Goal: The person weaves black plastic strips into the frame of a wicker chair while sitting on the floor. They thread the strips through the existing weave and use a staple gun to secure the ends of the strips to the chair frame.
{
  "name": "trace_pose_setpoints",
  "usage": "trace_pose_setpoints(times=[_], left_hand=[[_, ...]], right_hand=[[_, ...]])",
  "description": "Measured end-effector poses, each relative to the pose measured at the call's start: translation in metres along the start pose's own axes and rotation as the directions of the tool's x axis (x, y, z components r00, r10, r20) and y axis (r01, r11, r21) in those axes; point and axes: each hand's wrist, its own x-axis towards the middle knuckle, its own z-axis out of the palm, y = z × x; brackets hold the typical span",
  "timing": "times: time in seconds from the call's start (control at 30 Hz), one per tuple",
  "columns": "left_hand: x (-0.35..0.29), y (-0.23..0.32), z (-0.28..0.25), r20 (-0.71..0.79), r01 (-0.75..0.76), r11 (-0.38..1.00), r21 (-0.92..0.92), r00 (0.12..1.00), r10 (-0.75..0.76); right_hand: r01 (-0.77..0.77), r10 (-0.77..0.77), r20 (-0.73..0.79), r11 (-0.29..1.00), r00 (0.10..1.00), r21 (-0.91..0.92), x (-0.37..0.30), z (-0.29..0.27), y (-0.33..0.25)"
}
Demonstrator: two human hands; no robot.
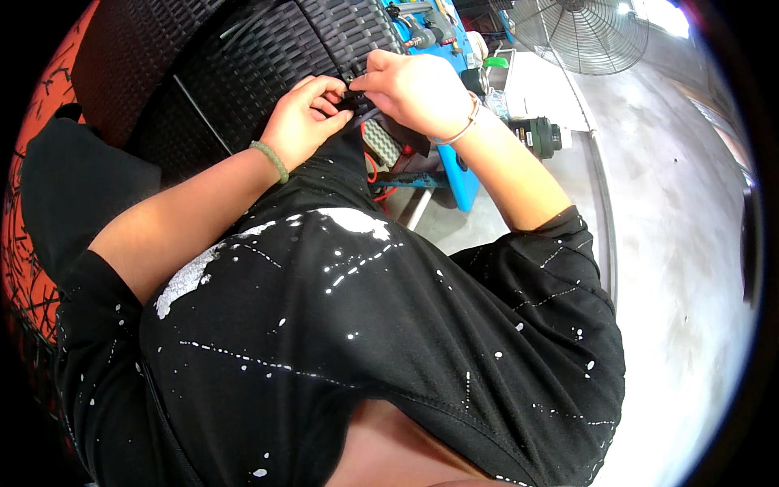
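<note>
A large dark woven wicker panel (268,61), like part of a piece of rattan furniture, lies in front of me. At its near right edge both of my hands come together. My left hand (307,120), with a green beaded bracelet at the wrist, has its fingers curled and closed at a small dark spot on the edge. From the right, my right hand (418,91) reaches to the same spot with thumb and fingers pinched together. Whatever the fingertips hold is too small and dark to make out.
Right of the panel stands a blue work surface (464,183) with metal tools (430,34) on it. Beyond it are a dark green canister (535,136), a white board (552,93) and a large wire-cage fan (580,32). An orange cover with black strands (32,252) lies far left.
</note>
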Motion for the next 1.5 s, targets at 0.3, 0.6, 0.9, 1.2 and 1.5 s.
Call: trace_pose_setpoints(times=[0.3, 0.6, 0.9, 1.2, 1.5], left_hand=[[0.007, 0.0, -0.009, 0.078, -0.204, 0.96, 0.192, 0.978, 0.192], [0.006, 0.007, -0.016, 0.161, -0.168, 0.979, 0.118, 0.976, 0.148], [-0.002, 0.004, -0.014, 0.105, -0.082, 0.991, 0.102, 0.992, 0.071], [-0.001, -0.007, -0.007, 0.059, -0.036, 0.999, 0.03, 0.998, 0.034], [-0.003, 0.003, -0.009, 0.067, -0.112, 0.977, 0.184, 0.993, 0.101]], right_hand=[[0.015, -0.017, 0.082, 1.0, 0.996, 0.026, 0.0, -0.006, -0.002], [0.115, -0.122, 0.052, 0.985, 0.991, 0.127, -0.003, -0.007, 0.013], [0.158, -0.171, 0.132, 0.982, 0.976, 0.103, 0.005, -0.005, 0.011], [0.15, -0.164, 0.108, 0.981, 0.981, 0.123, 0.005, -0.001, 0.013], [0.132, -0.138, 0.084, 0.989, 0.987, 0.072, 0.007, -0.001, 0.008]])
